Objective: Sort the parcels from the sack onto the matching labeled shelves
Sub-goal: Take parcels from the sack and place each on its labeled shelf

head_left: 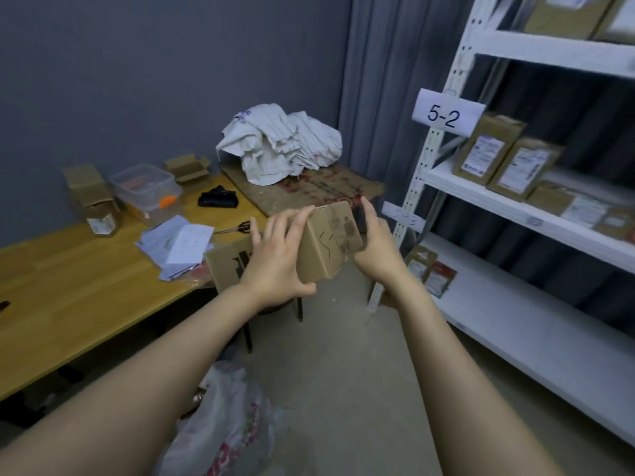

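I hold a small brown cardboard parcel (328, 243) in front of me with both hands. My left hand (275, 259) grips its left side, thumb under the lower corner. My right hand (376, 245) grips its right side, fingers over the far edge. The parcel is tilted, with a label and marker writing on its upper face. The white shelf rack (488, 197) stands to the right, with a paper label reading 5-2 (446, 113) on its post. Several brown labeled parcels (505, 159) stand on that shelf. A white printed sack (233, 427) lies on the floor below my arms.
A wooden table (79, 297) is on the left with a clear plastic tub (146, 187), open cardboard boxes (91, 197), papers (178, 245), scissors (237, 228) and a black bag (218, 199). A crumpled white sack (280, 144) lies on a burlap sack (319, 190). Two parcels (429, 269) stand on the lowest shelf.
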